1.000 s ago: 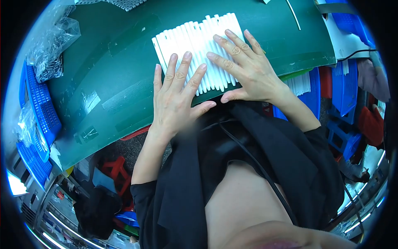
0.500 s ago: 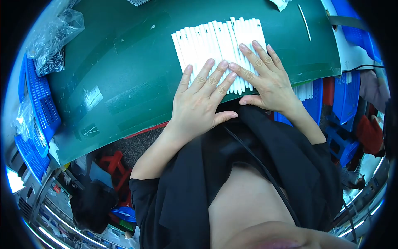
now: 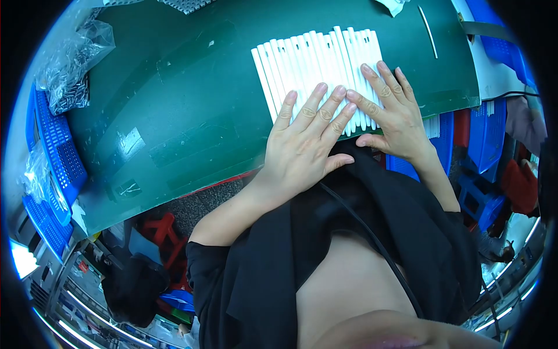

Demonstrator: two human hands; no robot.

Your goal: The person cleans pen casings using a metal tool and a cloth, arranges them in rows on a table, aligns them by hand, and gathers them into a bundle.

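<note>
A row of slim white plastic tubes [image 3: 314, 61] lies side by side on the green table mat [image 3: 192, 110], several with a small dark slot near the far end. My left hand [image 3: 308, 136] lies flat with spread fingers over the near left part of the row. Resting on the right part is my right hand [image 3: 398, 116], its fingers stretched out and its thumb toward my body. The index fingertips of both hands come close together above the tubes. Neither hand grips anything; the near ends of some tubes are hidden beneath the fingers.
One thin white stick [image 3: 428, 32] lies apart at the right. Clear plastic bags [image 3: 75, 52] with small metal parts sit at the far left, beside blue baskets [image 3: 61, 139]. Another blue basket [image 3: 444, 139] stands below the table's right edge. Red stools [image 3: 163, 232] are under the left side.
Both hands and the row of white tubes have slid to the right across the mat. The fingers stay spread on the tubes.
</note>
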